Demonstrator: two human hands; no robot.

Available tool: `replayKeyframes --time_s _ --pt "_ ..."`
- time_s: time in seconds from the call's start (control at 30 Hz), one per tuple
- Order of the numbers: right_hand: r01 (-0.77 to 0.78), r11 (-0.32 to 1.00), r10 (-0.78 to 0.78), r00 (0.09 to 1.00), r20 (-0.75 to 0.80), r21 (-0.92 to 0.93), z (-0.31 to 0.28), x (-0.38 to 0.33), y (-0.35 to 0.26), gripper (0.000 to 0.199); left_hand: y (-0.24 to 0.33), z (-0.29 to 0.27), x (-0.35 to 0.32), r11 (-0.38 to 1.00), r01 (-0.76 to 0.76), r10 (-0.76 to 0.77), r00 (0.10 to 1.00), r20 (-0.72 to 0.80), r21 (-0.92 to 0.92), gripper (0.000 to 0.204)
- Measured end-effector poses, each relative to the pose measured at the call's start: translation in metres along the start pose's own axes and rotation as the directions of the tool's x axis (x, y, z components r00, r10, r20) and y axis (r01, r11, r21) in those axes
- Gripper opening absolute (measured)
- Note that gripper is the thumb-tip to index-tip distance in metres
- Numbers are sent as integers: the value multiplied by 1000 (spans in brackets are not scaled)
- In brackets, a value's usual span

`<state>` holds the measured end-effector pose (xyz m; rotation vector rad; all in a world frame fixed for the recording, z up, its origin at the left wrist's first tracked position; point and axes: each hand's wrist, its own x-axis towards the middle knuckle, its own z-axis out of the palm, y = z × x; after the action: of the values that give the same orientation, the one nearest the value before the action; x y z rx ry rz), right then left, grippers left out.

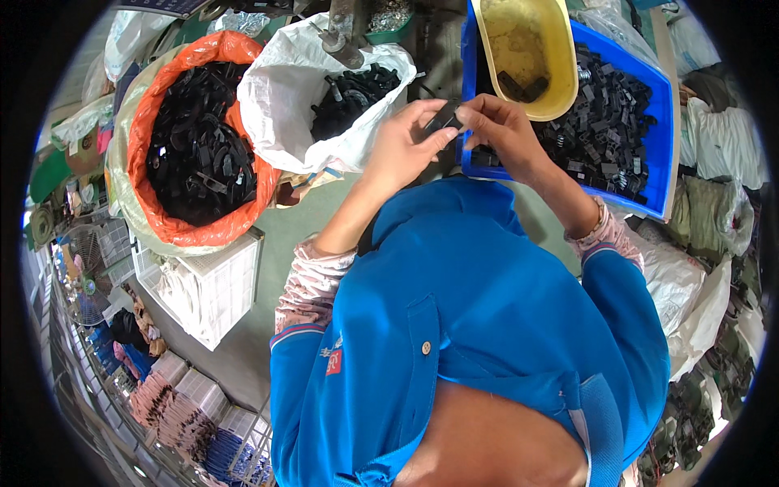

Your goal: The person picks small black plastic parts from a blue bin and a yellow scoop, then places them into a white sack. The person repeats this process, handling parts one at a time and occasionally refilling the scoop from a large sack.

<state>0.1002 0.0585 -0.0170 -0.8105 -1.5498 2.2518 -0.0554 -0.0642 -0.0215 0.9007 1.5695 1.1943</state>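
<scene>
While pinched, black part (441, 119) seems lengthwise up-right.

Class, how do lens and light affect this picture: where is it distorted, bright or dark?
Head view: black corners, surroundings curving toward the rim; head view: white sack brightly lit, black parts in the orange bag merging darkly; head view: dark piece at the left hand showing little detail.

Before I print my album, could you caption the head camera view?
Left hand and right hand hold a small black part between a white sack and a blue bin.
</scene>
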Motion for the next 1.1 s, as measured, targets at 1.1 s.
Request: replayKeyframes --time_s 1.1 --pt "87 993 -96 989 114 81 -26 62 -59 27 4 -88 17 938 -346 335 926 -174 -33 30"
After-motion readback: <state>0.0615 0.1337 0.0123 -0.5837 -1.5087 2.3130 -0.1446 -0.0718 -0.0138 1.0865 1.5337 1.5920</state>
